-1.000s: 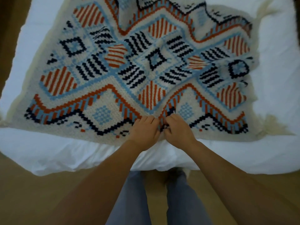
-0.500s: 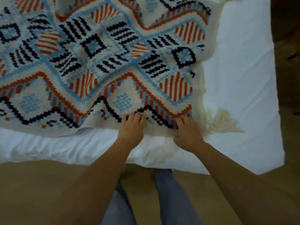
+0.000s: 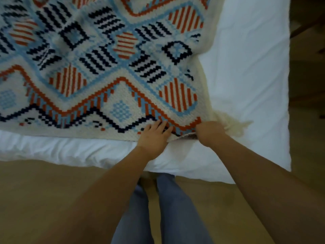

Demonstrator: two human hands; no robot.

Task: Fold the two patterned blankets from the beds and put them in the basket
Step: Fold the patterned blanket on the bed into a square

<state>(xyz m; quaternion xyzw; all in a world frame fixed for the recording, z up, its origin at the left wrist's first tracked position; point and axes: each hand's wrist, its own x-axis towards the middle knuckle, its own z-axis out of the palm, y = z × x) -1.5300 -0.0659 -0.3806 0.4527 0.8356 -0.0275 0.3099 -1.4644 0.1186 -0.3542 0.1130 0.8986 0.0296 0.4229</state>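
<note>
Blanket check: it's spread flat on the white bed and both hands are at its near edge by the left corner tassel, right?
Not quite. The head view shows both hands, left hand and right hand, at the blanket's near edge by the right corner tassel; it lies spread on the white bed.

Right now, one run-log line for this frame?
stage: blanket flat on bed | left hand: flat on near hem | right hand: closed on tasselled corner, hem lifted | basket: unseen
</note>
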